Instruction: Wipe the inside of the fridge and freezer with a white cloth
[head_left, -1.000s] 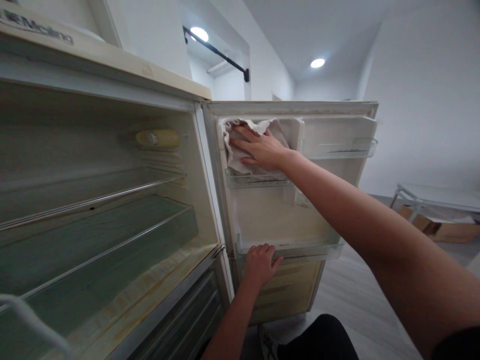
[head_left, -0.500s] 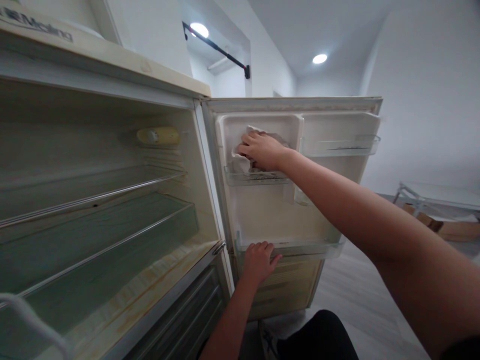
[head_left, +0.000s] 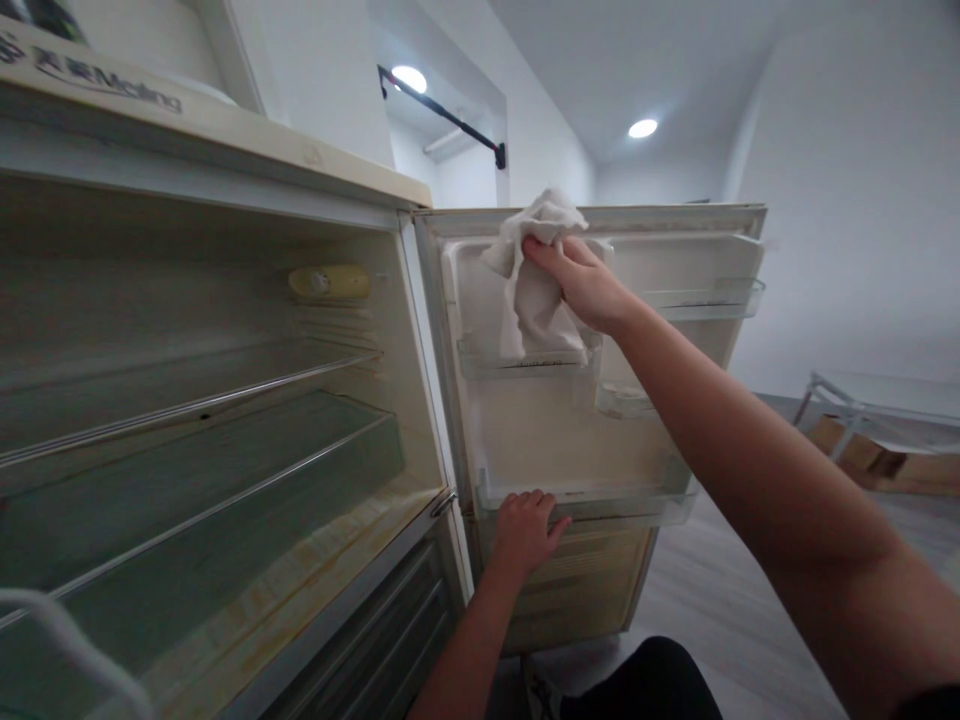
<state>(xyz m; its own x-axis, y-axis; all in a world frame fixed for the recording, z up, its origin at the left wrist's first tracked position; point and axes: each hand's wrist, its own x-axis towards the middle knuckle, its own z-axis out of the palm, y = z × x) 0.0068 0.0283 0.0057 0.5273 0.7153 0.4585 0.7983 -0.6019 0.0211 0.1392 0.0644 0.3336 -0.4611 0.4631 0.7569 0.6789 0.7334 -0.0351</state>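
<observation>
A crumpled white cloth (head_left: 541, 290) is pinched in my right hand (head_left: 589, 285), in front of the inner side of the open fridge door (head_left: 544, 425). The cloth hangs down to the small upper door shelf (head_left: 495, 370) and partly covers it. Lower down, my left hand (head_left: 525, 530) rests with its fingers hooked over the front edge of the clear bottom door shelf (head_left: 626, 510). The thumb of that hand points right along the shelf's edge.
To the left stands the fridge compartment (head_left: 112, 265) with glass shelves (head_left: 300, 355) and a yellowed lamp cover (head_left: 330, 283). A white cable or tube (head_left: 79, 645) curves at lower left. A table (head_left: 892, 395) with cardboard boxes (head_left: 900, 465) beneath it is at right.
My right hand has drawn the cloth away from the upper door recess, lifting it slightly up and right, so it now hangs loose. My left hand stays on the bottom shelf.
</observation>
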